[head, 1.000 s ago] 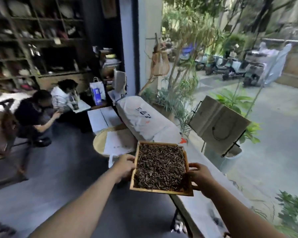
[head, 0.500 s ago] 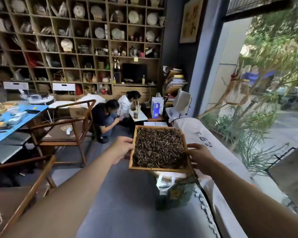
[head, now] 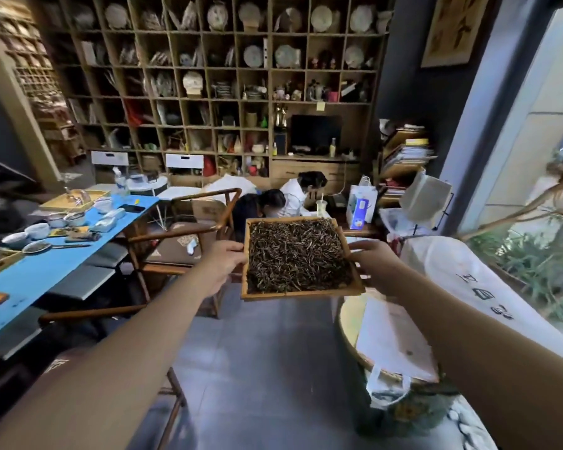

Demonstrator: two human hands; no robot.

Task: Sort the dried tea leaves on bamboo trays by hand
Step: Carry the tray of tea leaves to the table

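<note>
A square bamboo tray (head: pixel 306 293) of dark dried tea leaves (head: pixel 298 254) is held mid-frame by the left hand (head: pixel 220 266) and right hand (head: pixel 376 266). It is being carried; next, it likely must be set flat on the blue worktop (head: pixel 43 274).

Single view only, head-mounted wide-angle, so no second view and no shared region. It looks forward and slightly down from standing height, along both outstretched forearms. Landmark: the bamboo tray (head: pixel 301 294), held near the frame centre, close to the lens, its near rim nearest the camera. Beyond the tray, the wall of cubby shelves (head: pixel 215 89) faces the camera square-on, far off. Left of the tray, the blue table (head: pixel 56 271) runs away from the lens. Right of the tray, a window (head: pixel 540 177). Strong barrel distortion at the edges.
</note>
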